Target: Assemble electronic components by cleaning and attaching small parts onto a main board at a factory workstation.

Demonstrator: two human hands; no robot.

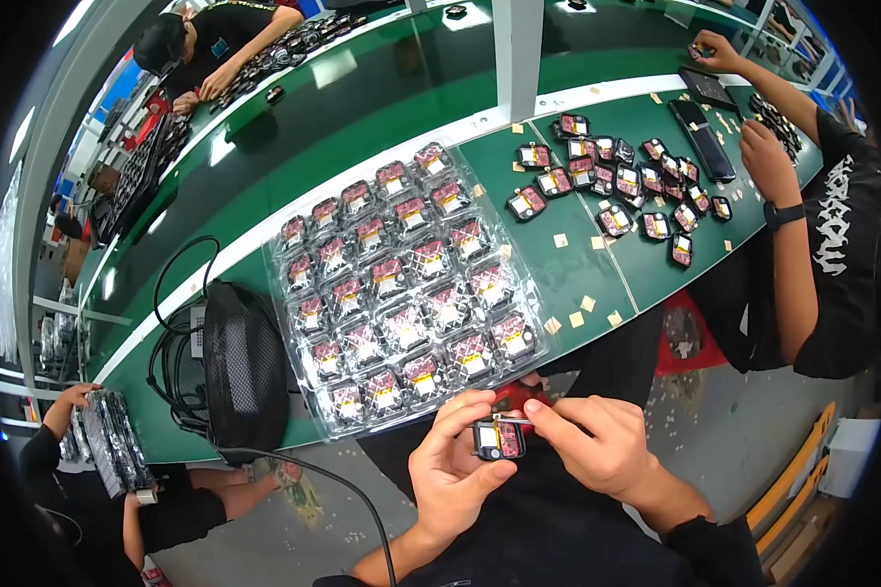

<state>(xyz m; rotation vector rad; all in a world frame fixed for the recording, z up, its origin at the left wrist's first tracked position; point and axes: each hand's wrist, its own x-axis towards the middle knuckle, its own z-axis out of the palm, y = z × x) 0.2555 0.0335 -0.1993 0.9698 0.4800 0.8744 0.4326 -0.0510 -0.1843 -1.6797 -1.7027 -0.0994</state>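
My left hand [452, 470] holds a small black watch-shaped casing [500, 440] between fingers and thumb, in front of my body by the table edge. The casing's open face shows a red circuit board and a white part. My right hand [602, 440] is closed in a pinch at the casing's upper right. From its fingertips a thin silver tool [512, 420] reaches along the casing's top edge; its exact kind is unclear. Just beyond my hands lies a clear plastic tray [543, 328], with similar casings in rows of pockets.
Loose casings [653, 182] lie heaped on the green table [597, 279], with small tan squares [577, 319] scattered about. A black mesh bag [250, 362] and a cable stand left of the tray. A co-worker's arm [773, 176] is at right; other people work far left and lower left.
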